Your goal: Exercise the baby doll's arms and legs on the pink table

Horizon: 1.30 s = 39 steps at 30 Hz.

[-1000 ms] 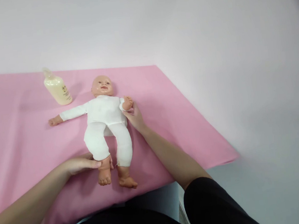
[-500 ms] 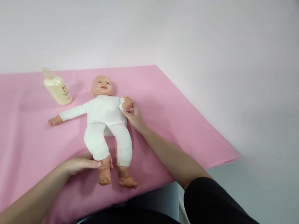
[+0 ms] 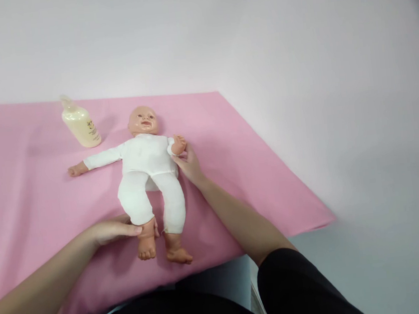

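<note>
A baby doll point(image 3: 146, 166) in a white cloth suit lies face up on the pink sheet point(image 3: 28, 197), head towards the wall. My left hand point(image 3: 114, 230) grips the doll's ankle at the near end, thumb on top. My right hand point(image 3: 190, 165) rests against the doll's side, touching its bent arm just below the small plastic hand. The doll's other arm stretches out flat to the left.
A pale yellow bottle point(image 3: 80, 123) lies tilted on the pink sheet behind the doll's outstretched arm. The sheet's right edge point(image 3: 271, 170) runs diagonally, with white surface beyond it. A plain white wall stands behind.
</note>
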### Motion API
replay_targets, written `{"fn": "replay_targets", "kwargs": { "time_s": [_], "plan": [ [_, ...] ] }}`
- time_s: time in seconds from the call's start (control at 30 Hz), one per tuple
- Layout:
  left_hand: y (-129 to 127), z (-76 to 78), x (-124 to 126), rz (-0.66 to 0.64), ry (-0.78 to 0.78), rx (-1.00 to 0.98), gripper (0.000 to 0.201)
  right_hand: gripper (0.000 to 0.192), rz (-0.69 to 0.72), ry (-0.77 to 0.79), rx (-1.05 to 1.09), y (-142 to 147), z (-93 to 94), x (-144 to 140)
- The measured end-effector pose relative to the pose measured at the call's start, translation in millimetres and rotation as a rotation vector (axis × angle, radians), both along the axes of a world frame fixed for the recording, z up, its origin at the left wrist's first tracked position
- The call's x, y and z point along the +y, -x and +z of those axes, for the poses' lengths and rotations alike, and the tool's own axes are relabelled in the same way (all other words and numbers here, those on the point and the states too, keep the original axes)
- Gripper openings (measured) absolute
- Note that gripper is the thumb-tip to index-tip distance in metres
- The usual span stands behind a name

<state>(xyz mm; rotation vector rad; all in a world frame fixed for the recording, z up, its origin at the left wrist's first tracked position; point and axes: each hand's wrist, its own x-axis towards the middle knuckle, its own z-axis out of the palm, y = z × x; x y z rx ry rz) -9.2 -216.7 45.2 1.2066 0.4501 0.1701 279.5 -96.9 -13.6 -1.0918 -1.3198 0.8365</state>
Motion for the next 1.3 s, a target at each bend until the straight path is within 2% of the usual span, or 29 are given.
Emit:
{"fn": "replay_targets", "kwargs": {
  "time_s": [0.3,0.47,0.6,0.73,0.83,0.97,1.1,1.3],
  "plan": [
    [0.1,-0.8,-0.3,0.001,-0.002,-0.008,0.044,0.066,0.004,-0.021,-0.027,-0.3,-2.1,0.9],
    [-2.3,1.3,-0.8,0.003,0.003,-0.016,0.044,0.058,-0.016,-0.054,-0.042,-0.1,-3.6,0.0],
    [0.1,-4.8,-0.8,0.010,0.046,-0.036,0.048,0.054,0.001,-0.086,-0.052,0.2,-4.5,-0.1],
    [5.8,-17.7,-0.5,0.088,0.171,-0.099,0.054,0.054,-0.008,-0.077,-0.057,0.3,-3.3,-0.5],
    [7.4,-24.5,0.9,0.172,0.265,-0.187,0.058,0.047,-0.026,-0.150,-0.135,0.3,2.0,-4.6],
    [4.0,-22.2,2.8,0.324,0.303,-0.226,0.057,0.035,-0.008,-0.323,-0.349,0.4,12.1,-12.7],
    [-2.1,-15.1,2.7,0.465,0.348,-0.162,0.056,0.039,0.051,-0.373,-0.504,0.1,14.5,-15.4],
    [-4.1,-17.9,3.1,0.464,0.374,-0.168,0.050,0.048,0.082,-0.355,-0.562,1.0,11.6,-15.0]
  ]
}}
